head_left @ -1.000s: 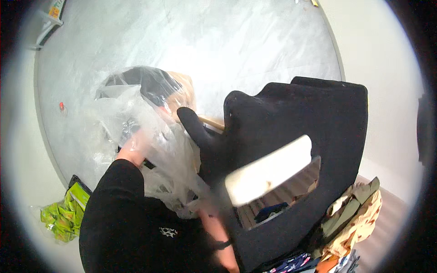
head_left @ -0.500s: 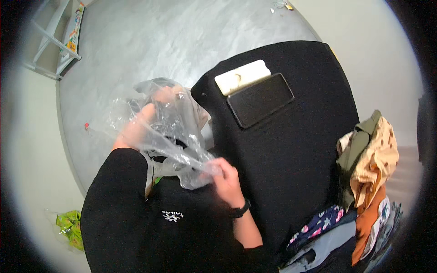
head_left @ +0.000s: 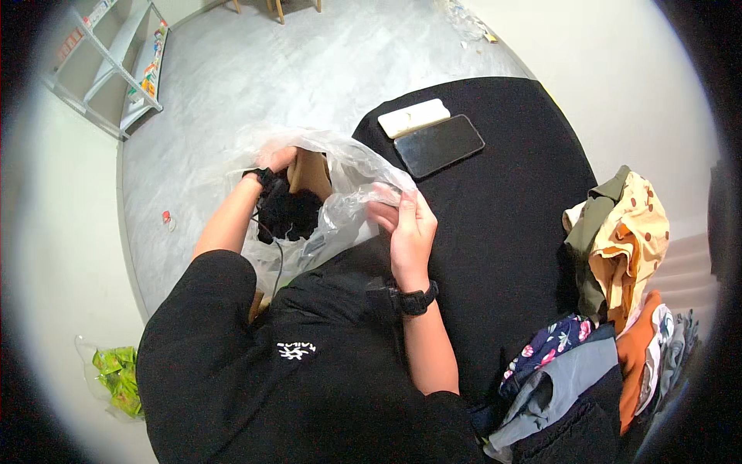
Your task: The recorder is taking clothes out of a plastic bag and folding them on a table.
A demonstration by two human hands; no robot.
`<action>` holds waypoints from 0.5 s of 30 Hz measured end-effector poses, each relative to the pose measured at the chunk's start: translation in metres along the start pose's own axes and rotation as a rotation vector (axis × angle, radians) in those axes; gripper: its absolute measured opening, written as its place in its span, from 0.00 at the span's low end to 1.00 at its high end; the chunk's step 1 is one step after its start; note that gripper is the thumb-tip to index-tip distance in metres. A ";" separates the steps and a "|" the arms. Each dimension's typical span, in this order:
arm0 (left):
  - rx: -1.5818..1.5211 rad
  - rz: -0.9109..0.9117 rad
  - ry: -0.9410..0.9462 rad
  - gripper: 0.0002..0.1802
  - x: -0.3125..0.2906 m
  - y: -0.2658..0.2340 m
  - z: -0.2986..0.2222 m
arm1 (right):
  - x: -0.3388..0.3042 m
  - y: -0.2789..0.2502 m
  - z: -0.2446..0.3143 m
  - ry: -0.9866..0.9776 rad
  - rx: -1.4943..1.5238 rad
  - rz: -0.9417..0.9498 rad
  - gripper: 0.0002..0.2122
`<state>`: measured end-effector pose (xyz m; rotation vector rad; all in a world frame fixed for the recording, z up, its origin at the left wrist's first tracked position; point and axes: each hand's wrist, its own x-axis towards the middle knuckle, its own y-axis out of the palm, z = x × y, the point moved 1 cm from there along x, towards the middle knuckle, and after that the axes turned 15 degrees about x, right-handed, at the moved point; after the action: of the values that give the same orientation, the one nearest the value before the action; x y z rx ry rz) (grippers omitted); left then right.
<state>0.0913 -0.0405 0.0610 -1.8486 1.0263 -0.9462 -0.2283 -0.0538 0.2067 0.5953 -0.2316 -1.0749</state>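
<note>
A large clear plastic bag (head_left: 340, 220) is spread with its mouth wide. My right hand (head_left: 411, 232) pinches the right edge of its rim between thumb and fingers. At the far left side of the mouth, my left hand (head_left: 277, 158) is closed on the film, with its fingers partly blurred behind the plastic. Through the opening show a tan surface (head_left: 311, 174) and a dark, soft-looking mass (head_left: 290, 215); I cannot make out what they are. A thin dark cord (head_left: 279, 259) hangs near the bag's lower left side.
A black-covered table (head_left: 495, 232) carries a phone (head_left: 439, 145) and a white case-like object (head_left: 413, 117). Folded clothes (head_left: 630, 224) are piled at right. Metal shelving (head_left: 116, 66) stands far left, and a bag with green contents (head_left: 117, 379) lies lower left.
The bag's mouth has been pulled wide, showing the dark mass inside. My right hand has moved up and right with the rim, and the view has shifted slightly.
</note>
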 end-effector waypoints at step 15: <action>0.308 -0.092 0.026 0.15 -0.002 -0.078 -0.015 | 0.007 -0.013 -0.003 -0.065 0.043 -0.015 0.19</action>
<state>0.1009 -0.0157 0.1361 -1.6398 0.7664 -1.1182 -0.2332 -0.0632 0.1962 0.6021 -0.3079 -1.1071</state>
